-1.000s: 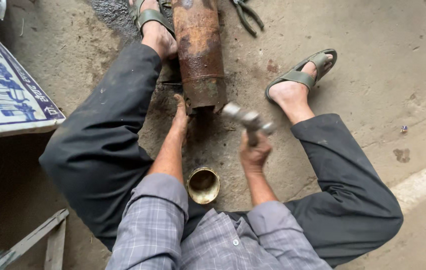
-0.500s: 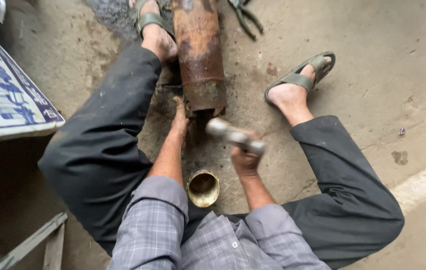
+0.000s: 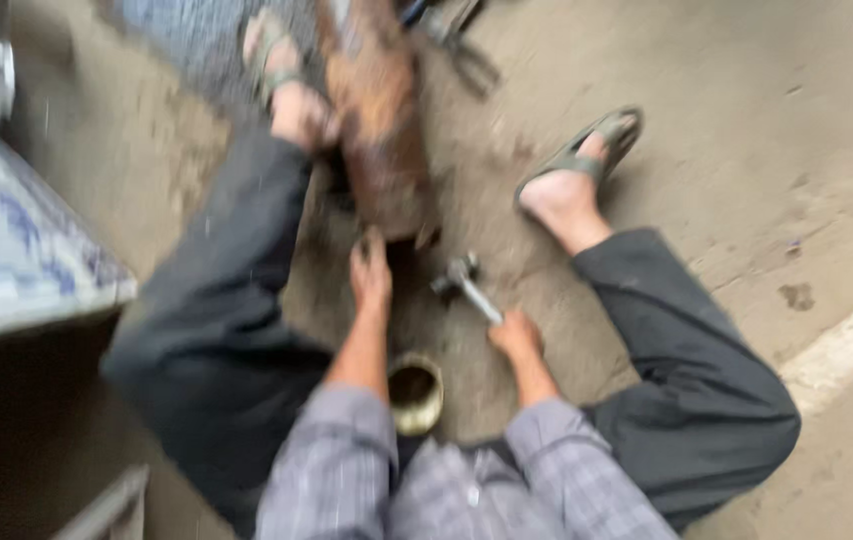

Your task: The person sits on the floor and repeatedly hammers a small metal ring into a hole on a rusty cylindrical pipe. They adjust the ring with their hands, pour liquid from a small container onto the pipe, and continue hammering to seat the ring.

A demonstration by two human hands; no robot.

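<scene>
The picture is blurred. A person sits on the concrete floor with legs spread, seen from above. A rusty metal cylinder lies between the feet, running from the top centre of the frame down toward the middle.

The left hand, just left of centre, rests against the near end of the cylinder; the blur hides how far its fingers are curled, so its grip cannot be told. The right hand, a little right of centre, is closed around the handle of a hammer, whose metal head points up and left, close to the cylinder's near end but not clearly touching it.

A small brass cup stands open-side up on the floor between the forearms, in the lower centre. Each foot wears a green sandal: one at the upper left beside the cylinder, the other to the upper right. Some dark tool lies at the top right of the cylinder, too blurred to identify. A blue and white panel fills the left edge.
</scene>
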